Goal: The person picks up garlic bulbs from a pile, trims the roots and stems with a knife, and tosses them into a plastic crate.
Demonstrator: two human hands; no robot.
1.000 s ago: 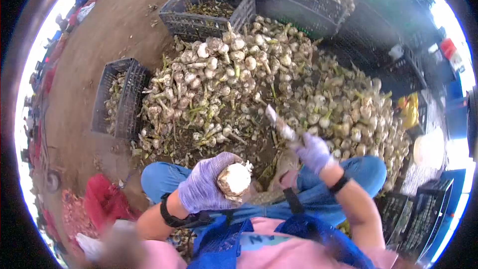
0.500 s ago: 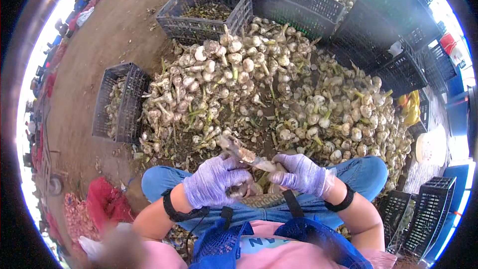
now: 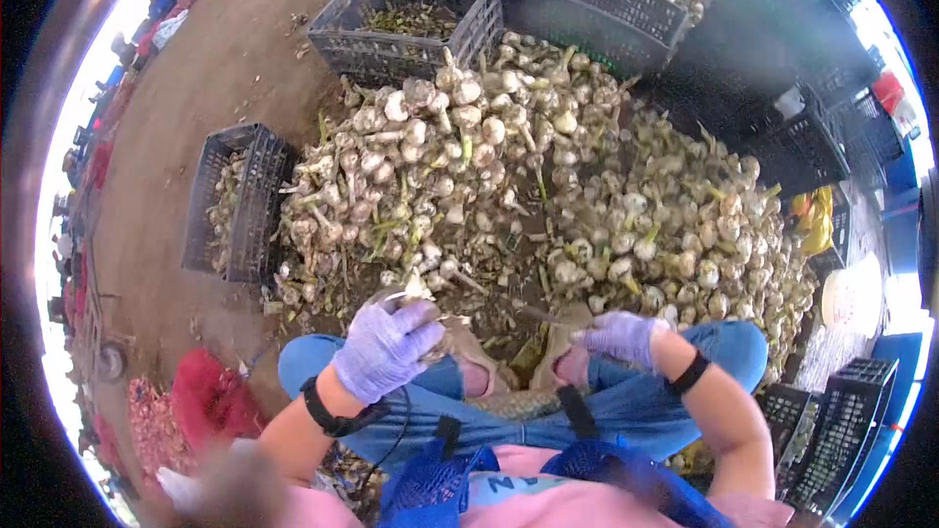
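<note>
Bare earth (image 3: 176, 137) spreads beside heaped garlic (image 3: 430, 166), just beyond two feet (image 3: 474, 378). The left hand (image 3: 387, 350) curls at the garlic's near edge; I can't tell on what. The right hand (image 3: 618, 337) is clasped round what looks like a thin knife (image 3: 536, 313), best kept pointing clear of the other.

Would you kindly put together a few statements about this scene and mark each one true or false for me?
1. The left hand and right hand are both gloved. True.
2. The two hands are clasped together. False: they are apart.
3. The right hand holds a thin tool. True.
4. The white bucket stands at the left of the picture. False: the white bucket is at the right.
5. Garlic bulbs lie heaped on the ground in front of the person. True.
6. Both wristbands are white. False: the wristbands are black.
</note>
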